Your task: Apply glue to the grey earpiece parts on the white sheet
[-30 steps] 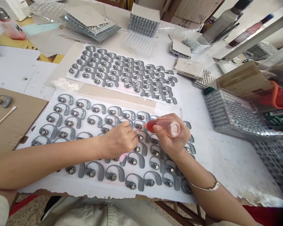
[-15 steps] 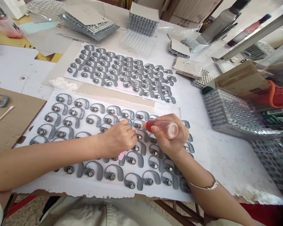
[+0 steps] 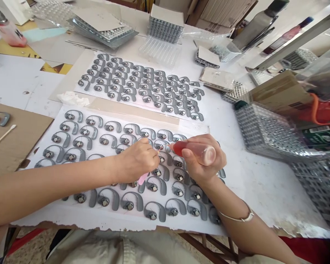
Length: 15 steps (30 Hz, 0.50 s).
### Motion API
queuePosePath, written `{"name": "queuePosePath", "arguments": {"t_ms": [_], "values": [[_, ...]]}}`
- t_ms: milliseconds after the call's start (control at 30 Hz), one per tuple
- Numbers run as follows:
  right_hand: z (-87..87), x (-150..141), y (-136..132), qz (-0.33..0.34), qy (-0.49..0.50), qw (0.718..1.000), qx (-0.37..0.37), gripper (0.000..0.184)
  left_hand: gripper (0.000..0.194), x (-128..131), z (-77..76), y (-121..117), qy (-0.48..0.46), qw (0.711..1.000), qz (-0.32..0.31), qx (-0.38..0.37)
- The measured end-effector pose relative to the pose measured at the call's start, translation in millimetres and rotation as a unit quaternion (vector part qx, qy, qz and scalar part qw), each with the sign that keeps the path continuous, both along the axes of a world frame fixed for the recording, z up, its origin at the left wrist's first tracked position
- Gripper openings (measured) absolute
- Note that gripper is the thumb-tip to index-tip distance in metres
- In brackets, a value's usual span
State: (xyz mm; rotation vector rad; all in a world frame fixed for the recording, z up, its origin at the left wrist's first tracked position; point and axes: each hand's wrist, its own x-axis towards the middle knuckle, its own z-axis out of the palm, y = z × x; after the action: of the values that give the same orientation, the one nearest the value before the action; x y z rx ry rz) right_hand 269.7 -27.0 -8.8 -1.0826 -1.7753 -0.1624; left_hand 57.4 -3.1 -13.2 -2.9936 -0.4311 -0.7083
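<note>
Right hand (image 3: 202, 159) closed round red-filled squeeze bottle (image 3: 195, 149), long axis near level, nozzle just right of grey ear-hook part (image 3: 159, 146); left hand (image 3: 137, 161) pinched on pink stick (image 3: 142, 178), just below-left of same part, stick tip hidden.

Red squeeze bottle (image 3: 194, 152) slightly farther right than before

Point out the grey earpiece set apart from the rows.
It is the grey hook-shaped earpiece on the brown cardboard at far left, beside a cotton swab; the rows sit on white sheets.
</note>
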Motion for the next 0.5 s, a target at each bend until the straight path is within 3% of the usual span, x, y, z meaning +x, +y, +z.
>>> {"name": "queuePosePath", "arguments": {"t_ms": [500], "values": [[3.1, -3.0, 1.6, 0.014, -0.004, 1.0, -0.02, 0.012, 0.023, 1.8, -2.7, -1.1, -0.005, 1.0, 0.005, 0.01]]}}
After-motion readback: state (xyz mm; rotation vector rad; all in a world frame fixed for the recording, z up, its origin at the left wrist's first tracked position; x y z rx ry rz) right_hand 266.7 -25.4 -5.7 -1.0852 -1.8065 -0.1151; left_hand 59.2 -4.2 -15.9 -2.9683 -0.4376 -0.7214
